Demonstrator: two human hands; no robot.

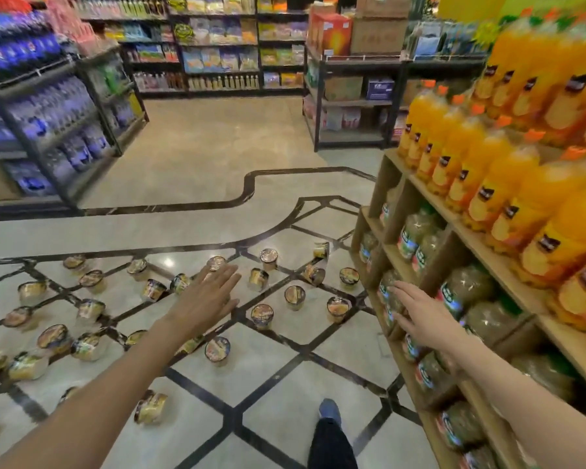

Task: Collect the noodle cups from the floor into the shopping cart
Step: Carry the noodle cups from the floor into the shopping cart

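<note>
Several noodle cups lie scattered over the tiled floor (pixel 271 394), some upright like one cup (pixel 218 349) near the middle, others tipped on their sides like the cup (pixel 150 408) low in the picture. Both my arms reach forward above them. My left hand (pixel 207 297) is held out with straight spread fingers and holds nothing. My right hand (pixel 420 316) is stretched out too, flat and empty, just in front of the wooden shelf. No shopping cart is in view.
A wooden shelf (pixel 467 238) with orange juice bottles (pixel 508 184) and green-labelled bottles runs along the right, close to my right arm. Dark metal racks (pixel 48 157) of blue bottles stand at the left. An open aisle leads ahead. My foot (pixel 330 411) is on the floor below.
</note>
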